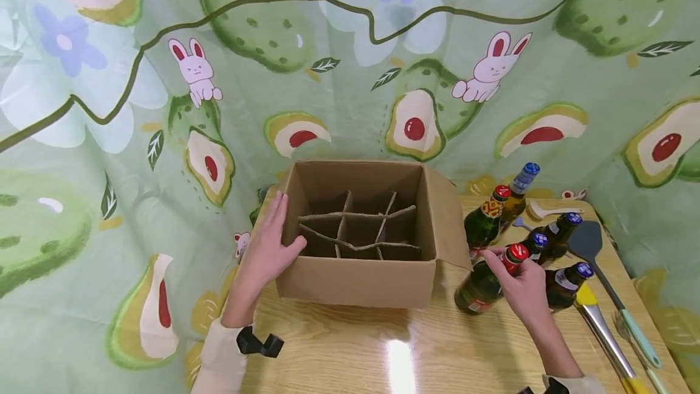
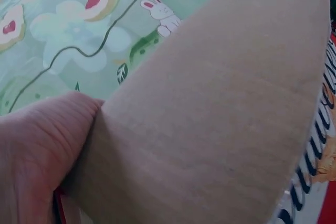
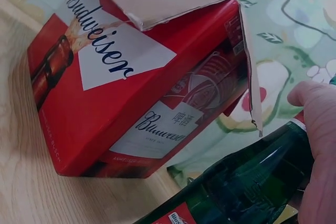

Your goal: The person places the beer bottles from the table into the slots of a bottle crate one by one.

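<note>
A cardboard box (image 1: 355, 284) stands upright on the table with its top flaps folded outward. Crossed cardboard dividers (image 1: 341, 233) split its inside into compartments. My left hand (image 1: 268, 248) rests on the box's left side, fingers straight, thumb near the front corner; a brown flap (image 2: 210, 98) fills much of the left wrist view. To the right of the box, my right hand (image 1: 522, 287) grips a green beer bottle (image 1: 476, 289) by its neck just under the red cap. That bottle leans, its base toward the box. The right wrist view shows red Budweiser printing on the box (image 3: 126, 98).
Behind the right hand stand another green bottle (image 1: 483, 221) and several dark bottles with blue caps (image 1: 563, 284). Farther right lie a spatula (image 1: 585, 239), a white ladle (image 1: 552, 210), yellow-ended tongs (image 1: 604, 333) and a fork (image 1: 623, 327). A patterned curtain (image 1: 350, 108) hangs behind the table.
</note>
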`<state>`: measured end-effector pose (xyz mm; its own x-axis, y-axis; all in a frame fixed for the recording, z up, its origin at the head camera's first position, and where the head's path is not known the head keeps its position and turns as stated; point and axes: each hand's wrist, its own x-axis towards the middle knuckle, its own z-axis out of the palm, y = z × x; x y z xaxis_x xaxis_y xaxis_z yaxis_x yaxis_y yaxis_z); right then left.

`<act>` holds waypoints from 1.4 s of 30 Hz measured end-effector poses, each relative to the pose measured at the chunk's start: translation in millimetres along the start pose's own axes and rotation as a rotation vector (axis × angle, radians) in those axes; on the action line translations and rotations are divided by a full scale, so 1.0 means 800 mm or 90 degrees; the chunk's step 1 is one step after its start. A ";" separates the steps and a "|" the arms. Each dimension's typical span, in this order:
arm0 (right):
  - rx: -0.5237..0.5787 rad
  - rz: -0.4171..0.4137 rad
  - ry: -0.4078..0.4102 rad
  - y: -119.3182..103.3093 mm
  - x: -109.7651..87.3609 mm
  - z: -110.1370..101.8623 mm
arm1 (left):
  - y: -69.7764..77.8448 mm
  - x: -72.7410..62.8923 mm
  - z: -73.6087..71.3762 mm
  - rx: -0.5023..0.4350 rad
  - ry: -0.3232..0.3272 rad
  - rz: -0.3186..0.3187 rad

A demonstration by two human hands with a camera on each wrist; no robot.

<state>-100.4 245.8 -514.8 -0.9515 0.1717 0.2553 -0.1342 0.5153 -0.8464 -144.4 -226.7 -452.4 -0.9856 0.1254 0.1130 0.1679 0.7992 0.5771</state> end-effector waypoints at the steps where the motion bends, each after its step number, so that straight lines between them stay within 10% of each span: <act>1: -0.004 -0.006 -0.003 0.001 0.001 0.001 | 0.002 0.001 -0.001 0.017 0.004 -0.002; 17: 0.065 0.013 0.103 0.002 -0.006 0.024 | 0.016 0.003 0.001 0.053 0.030 -0.014; 42: 0.028 -0.126 0.230 -0.007 -0.004 0.033 | 0.015 0.008 0.010 0.062 0.047 -0.020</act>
<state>-103.8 220.5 -523.2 -0.7489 0.3599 0.5564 -0.3249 0.5325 -0.7816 -149.0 -211.6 -451.1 -0.9858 0.0591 0.1572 0.1311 0.8562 0.4998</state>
